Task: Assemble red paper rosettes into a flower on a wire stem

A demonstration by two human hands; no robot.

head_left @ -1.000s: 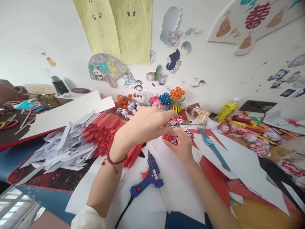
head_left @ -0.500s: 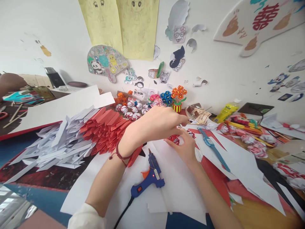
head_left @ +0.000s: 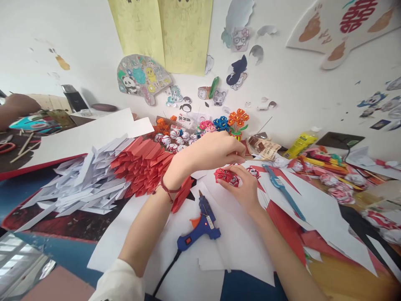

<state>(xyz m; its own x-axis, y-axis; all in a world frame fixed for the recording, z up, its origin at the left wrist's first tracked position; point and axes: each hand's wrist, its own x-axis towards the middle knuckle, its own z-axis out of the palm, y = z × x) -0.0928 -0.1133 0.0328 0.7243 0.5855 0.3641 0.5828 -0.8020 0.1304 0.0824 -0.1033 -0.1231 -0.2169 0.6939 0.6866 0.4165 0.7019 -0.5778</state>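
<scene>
My right hand [head_left: 246, 188] grips a red-and-white folded paper flower ball [head_left: 226, 176] between thumb and fingers, just above the white paper. Right above it, my left hand [head_left: 219, 148], with a dark red cord bracelet [head_left: 167, 189] at the wrist, has its fingers pinched together. What they hold, if anything, I cannot make out. Below the hands lies a blue hot glue gun [head_left: 202, 223] with a lit red light. Another red-and-white paper ball [head_left: 253, 172] sits just beyond my right hand.
Piles of folded white strips [head_left: 84, 179] and red strips [head_left: 144, 167] lie left. A blue watch [head_left: 283, 190] rests on paper at right. Paper balls [head_left: 178, 140] and an orange flower pot [head_left: 238, 121] stand behind. A co-worker's hand [head_left: 20, 110] shows far left.
The view has shifted slightly. My left hand has come away from the flower ball, which now shows more fully in my right hand.
</scene>
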